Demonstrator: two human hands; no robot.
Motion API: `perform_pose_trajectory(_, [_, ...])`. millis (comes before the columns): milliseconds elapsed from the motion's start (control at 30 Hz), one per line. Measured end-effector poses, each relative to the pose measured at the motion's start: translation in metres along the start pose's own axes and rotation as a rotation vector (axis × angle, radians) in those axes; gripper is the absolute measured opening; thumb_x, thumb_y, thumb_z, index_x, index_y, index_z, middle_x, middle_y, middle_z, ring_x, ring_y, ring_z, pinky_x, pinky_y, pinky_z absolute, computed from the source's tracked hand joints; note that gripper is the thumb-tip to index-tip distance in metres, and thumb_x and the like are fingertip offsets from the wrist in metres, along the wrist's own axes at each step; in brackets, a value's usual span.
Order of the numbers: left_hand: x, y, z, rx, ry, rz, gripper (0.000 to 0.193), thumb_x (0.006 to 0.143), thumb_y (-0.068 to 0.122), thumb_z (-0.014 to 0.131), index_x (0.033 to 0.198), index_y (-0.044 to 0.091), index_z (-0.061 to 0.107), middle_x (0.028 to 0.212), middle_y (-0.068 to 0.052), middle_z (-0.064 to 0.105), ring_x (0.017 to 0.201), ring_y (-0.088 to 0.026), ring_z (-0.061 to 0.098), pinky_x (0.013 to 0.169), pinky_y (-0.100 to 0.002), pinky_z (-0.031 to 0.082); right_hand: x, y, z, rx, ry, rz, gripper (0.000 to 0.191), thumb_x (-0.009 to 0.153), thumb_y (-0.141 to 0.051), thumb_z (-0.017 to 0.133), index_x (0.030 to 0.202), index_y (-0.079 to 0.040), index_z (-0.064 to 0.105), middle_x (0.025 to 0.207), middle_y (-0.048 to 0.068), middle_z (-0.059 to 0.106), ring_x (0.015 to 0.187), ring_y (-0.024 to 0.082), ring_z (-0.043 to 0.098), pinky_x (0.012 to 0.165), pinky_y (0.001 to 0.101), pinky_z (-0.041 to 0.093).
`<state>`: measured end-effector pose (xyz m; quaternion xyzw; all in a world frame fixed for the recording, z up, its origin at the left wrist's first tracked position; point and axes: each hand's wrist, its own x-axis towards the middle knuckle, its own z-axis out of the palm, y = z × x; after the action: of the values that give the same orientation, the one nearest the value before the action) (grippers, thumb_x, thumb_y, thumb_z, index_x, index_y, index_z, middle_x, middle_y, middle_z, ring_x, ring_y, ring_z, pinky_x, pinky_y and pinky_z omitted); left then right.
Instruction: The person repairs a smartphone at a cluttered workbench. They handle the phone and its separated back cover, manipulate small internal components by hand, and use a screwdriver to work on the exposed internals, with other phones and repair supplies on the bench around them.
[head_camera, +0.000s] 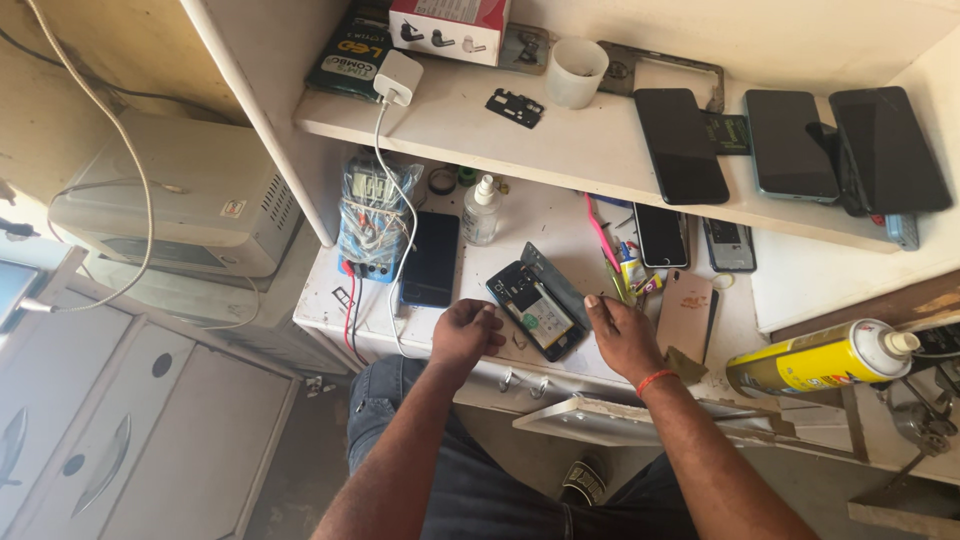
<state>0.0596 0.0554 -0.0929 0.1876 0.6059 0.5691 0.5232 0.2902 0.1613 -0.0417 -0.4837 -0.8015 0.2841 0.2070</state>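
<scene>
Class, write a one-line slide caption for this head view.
Both hands, left and right, at an opened phone on a cluttered white bench.

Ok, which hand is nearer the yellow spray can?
Right. The right hand lies by the opened phone, with the spray can further to its right; the left hand is across the phone, farther away.
</scene>
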Motion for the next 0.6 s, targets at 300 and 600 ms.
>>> perform_pose_trajectory(300, [0.001,0.005,0.0,0.052,-0.007,-0.012,0.027,0.099,0.012,0.059,0.122,-0.002,0.061,0.098,-0.013,0.073,0.073,-0.018,0.074,0.064,-0.031,0.062,-0.012,-0.013,0.0,0.014,0.015,-0.156,0.037,0.103,-0.038,0.053,0.106,-0.005,0.069,0.083,0.018,0.069,0.073,0.034,0.068,0.068,0.0418,0.054])
perform_pose_trajectory(600, [-0.002,0.012,-0.001,0.068,-0.012,-0.047,0.03,0.099,0.011,0.058,0.126,-0.003,0.06,0.1,-0.015,0.074,0.073,-0.019,0.074,0.064,-0.031,0.062,-0.015,-0.016,0.002,-0.053,0.043,-0.194,0.036,0.103,-0.037,0.056,0.108,-0.005,0.072,0.095,0.017,0.075,0.09,0.035,0.072,0.079,0.0426,0.056])
